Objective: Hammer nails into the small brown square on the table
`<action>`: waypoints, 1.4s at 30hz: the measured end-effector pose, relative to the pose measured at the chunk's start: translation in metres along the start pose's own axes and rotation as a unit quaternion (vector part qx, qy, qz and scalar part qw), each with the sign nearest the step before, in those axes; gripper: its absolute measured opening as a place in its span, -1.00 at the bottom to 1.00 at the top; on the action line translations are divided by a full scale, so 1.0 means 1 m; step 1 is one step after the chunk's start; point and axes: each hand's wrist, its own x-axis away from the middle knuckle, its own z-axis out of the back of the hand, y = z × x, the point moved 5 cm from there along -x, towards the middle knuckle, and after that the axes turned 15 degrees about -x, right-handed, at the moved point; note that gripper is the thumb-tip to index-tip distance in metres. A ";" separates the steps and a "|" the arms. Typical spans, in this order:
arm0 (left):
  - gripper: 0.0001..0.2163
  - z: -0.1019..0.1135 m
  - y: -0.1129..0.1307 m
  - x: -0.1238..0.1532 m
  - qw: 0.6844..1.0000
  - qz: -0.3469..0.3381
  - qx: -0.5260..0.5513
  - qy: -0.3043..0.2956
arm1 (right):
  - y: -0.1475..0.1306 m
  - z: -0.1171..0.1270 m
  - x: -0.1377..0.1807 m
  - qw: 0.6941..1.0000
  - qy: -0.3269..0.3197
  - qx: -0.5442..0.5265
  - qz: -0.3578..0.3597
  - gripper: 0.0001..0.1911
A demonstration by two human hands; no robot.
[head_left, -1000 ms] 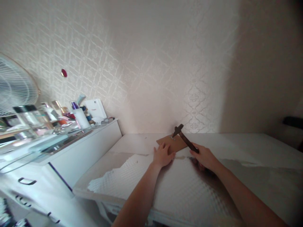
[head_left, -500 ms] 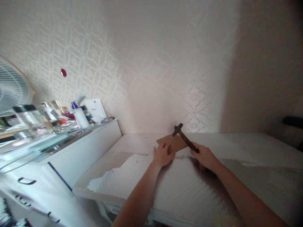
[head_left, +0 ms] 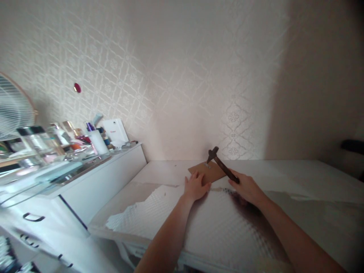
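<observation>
My right hand [head_left: 247, 187] is wrapped round the wooden handle of a hammer [head_left: 224, 167]. The dark hammer head hangs over the far part of a brown board [head_left: 212, 174], near a small pale patch [head_left: 207, 165] too small to make out. Spread out on the board's near left side, my left hand [head_left: 196, 186] lies flat with its fingers apart. Beneath the board is a white table [head_left: 273, 174], and a white quilted sheet [head_left: 153, 208] covers its nearer part.
On the left, a white cabinet [head_left: 113, 178] carries bottles, a white candle-like cylinder [head_left: 98, 143] and a white box [head_left: 115, 130]. A fan [head_left: 14, 106] stands behind them. Patterned wallpaper [head_left: 182, 83] rises at the table's back edge. A dark object [head_left: 352, 146] juts in at the right.
The hammer head has shifted very slightly to the left and up above the board. My left hand stays in the same place on the board.
</observation>
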 end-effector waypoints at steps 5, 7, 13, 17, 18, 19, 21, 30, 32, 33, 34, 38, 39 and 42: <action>-0.43 0.001 0.000 0.000 1.000 0.000 0.006 0.003 | -0.003 -0.001 0.002 1.000 -0.010 0.002 -0.007 -0.50; -0.43 0.001 0.000 0.001 1.000 0.004 0.006 0.002 | -0.003 -0.002 0.002 1.000 -0.018 0.004 -0.009 -0.50; -0.44 0.003 0.001 0.002 1.000 0.007 0.003 -0.006 | 0.000 -0.002 0.000 1.000 -0.006 0.007 0.000 -0.49; -0.42 0.001 0.001 0.001 1.000 -0.002 0.000 -0.009 | 0.000 -0.003 0.001 1.000 -0.014 0.001 -0.003 -0.52; -0.42 0.001 0.000 0.001 1.000 -0.002 0.000 -0.009 | -0.001 -0.003 0.001 1.000 -0.012 -0.003 -0.004 -0.52; -0.42 0.000 0.000 0.001 1.000 -0.002 0.001 -0.008 | -0.001 -0.002 0.001 1.000 -0.008 -0.008 -0.002 -0.52; -0.42 0.000 0.000 0.000 1.000 -0.002 0.003 -0.002 | -0.001 -0.001 0.001 1.000 0.004 -0.016 0.004 -0.51; -0.42 0.001 0.000 0.001 1.000 -0.005 0.000 -0.001 | 0.001 0.001 0.000 0.999 0.000 -0.031 -0.018 -0.52; -0.42 0.000 0.000 0.001 1.000 -0.004 -0.003 -0.002 | 0.000 0.003 -0.001 0.999 0.015 -0.036 -0.012 -0.52; -0.43 0.000 0.000 0.001 1.000 -0.003 -0.003 -0.002 | 0.000 0.003 -0.001 0.999 0.020 -0.039 -0.010 -0.52; -0.43 0.000 0.000 0.001 1.000 -0.002 -0.003 -0.002 | 0.000 0.003 -0.001 0.999 0.020 -0.043 -0.014 -0.52; -0.43 0.000 0.000 0.001 1.000 0.001 0.000 -0.006 | 0.003 -0.003 0.002 0.994 -0.029 -0.083 -0.059 -0.50; -0.43 0.000 0.000 0.000 1.000 0.001 0.001 -0.006 | 0.003 -0.004 0.002 0.993 -0.038 -0.093 -0.067 -0.50; -0.43 0.000 0.000 0.000 1.000 0.000 0.007 0.001 | 0.002 -0.002 0.003 0.992 -0.026 -0.108 -0.066 -0.50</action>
